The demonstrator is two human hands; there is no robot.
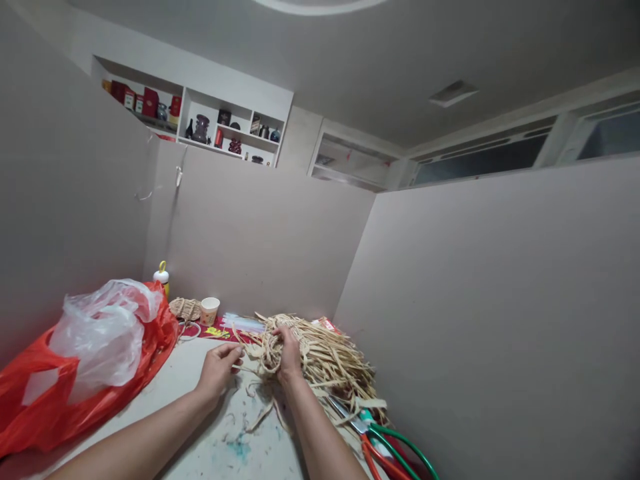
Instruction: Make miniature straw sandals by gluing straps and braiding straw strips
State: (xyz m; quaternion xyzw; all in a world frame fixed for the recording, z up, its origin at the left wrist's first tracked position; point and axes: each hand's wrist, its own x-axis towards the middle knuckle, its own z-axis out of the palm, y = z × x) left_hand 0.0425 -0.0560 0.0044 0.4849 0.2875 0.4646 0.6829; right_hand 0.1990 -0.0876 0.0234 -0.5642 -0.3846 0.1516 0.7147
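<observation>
A tangled heap of pale straw strips (325, 360) lies on the white table (200, 433) against the right partition. My right hand (290, 353) is closed on a looped bunch of strips at the heap's left side. My left hand (217, 367) sits just left of it, fingers pinched on a thin strip that runs toward the heap. Loose strip scraps lie on the table below both hands.
A red plastic bag (60, 393) with a clear bag (100, 333) on top fills the left side. Behind stand a yellow-and-white bottle (161, 277), a small woven piece (185, 308) and a paper cup (210, 310). Scissors with red and green handles (385, 450) lie at the lower right.
</observation>
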